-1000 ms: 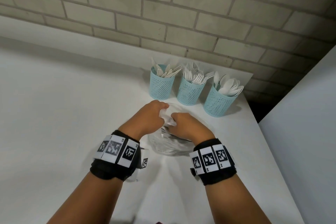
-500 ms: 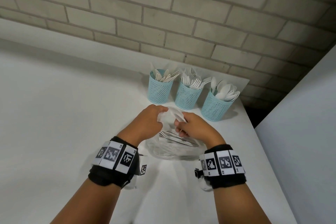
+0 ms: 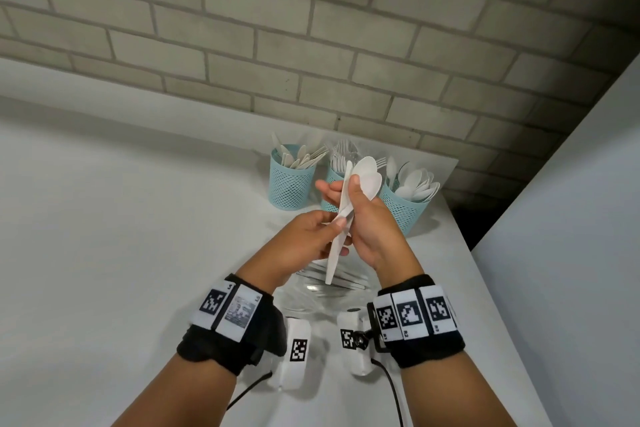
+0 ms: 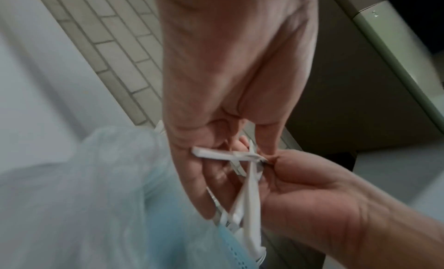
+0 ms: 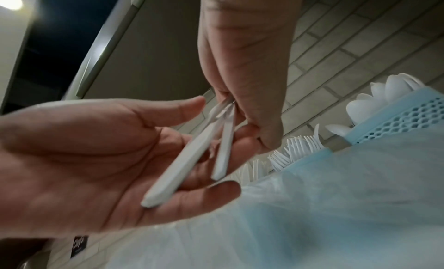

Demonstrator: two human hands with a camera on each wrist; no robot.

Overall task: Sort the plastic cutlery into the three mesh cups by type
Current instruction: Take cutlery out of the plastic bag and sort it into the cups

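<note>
My right hand [image 3: 349, 191] grips two white spoons [image 3: 369, 172] by their necks, bowls up, with a white knife [image 3: 334, 260] alongside them. My left hand [image 3: 337, 225] pinches the knife's handle just below. Both hands hover above a clear plastic bag [image 3: 325, 295] that still holds cutlery. Behind them stand three blue mesh cups: knives on the left [image 3: 291, 184], forks in the half-hidden middle one [image 3: 332, 177], spoons on the right [image 3: 403, 208]. In the right wrist view the handles [image 5: 182, 168] lie across my left palm. In the left wrist view they [image 4: 250, 203] cross between both hands.
The cups stand against a brick wall [image 3: 311, 45] at the back of the white counter [image 3: 121, 218]. The counter's right edge [image 3: 485, 270] runs close to the spoon cup, with a white panel [image 3: 571, 218] beyond it.
Both hands have risen out of the bag and now hold spoons and a knife up in front of the cups. Before, they were down at the bag's opening.
</note>
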